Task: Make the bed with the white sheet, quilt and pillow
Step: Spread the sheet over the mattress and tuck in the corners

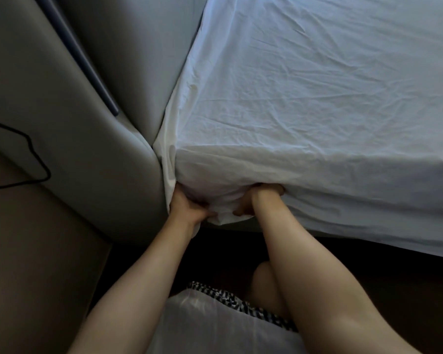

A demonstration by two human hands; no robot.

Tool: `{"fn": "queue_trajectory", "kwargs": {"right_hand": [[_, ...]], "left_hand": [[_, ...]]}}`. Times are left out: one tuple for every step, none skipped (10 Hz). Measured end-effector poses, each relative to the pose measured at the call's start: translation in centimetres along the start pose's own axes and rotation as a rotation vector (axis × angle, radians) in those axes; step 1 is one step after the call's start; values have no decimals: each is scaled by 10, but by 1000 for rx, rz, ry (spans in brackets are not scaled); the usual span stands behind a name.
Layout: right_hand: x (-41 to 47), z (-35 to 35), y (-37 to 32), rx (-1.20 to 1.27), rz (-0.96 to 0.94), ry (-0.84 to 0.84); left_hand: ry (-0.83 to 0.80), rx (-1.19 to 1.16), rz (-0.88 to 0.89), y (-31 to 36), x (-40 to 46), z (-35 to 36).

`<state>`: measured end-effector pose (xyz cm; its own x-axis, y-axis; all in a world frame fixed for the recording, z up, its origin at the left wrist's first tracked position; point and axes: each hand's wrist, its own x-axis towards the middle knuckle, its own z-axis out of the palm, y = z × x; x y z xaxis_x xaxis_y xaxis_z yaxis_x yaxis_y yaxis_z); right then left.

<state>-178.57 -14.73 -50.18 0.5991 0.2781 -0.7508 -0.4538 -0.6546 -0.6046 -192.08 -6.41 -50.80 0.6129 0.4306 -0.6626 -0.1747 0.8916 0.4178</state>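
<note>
Both hands are gripping the sheet (304, 98) bunched at the bed's near left corner, the left hand (186, 204) nearest the headboard (128, 98), the right hand (257, 198) just beside it, the tuck lying straight below them

No text, label, brand, number or sign can be read anywhere in the view.
</note>
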Motion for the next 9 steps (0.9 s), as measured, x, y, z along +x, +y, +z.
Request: {"fn": "queue_trajectory", "kwargs": {"right_hand": [[-1,-10,14,-288,-119,128],[18,-11,14,384,71,69],[32,-12,-11,1052,326,-10],[42,-10,0,-333,-152,-93],[28,-17,-9,-739,-15,-313],[27,-21,-23,-860,69,-407],[37,-22,-23,-894,-20,-337],[44,-24,-21,-832,-46,-327],[46,-22,-22,-783,-76,-290]], "left_hand": [[-45,-2,110,-3,-2,7],[-8,-92,124,-6,1,8],[-89,-162,67,-4,5,5],[-58,-107,28,-3,1,3],[11,17,6,1,5,7],[73,49,-9,1,5,12],[-11,-62,-8,0,7,12],[-27,-100,-8,-6,13,5],[42,-95,43,-14,17,-2]]}}
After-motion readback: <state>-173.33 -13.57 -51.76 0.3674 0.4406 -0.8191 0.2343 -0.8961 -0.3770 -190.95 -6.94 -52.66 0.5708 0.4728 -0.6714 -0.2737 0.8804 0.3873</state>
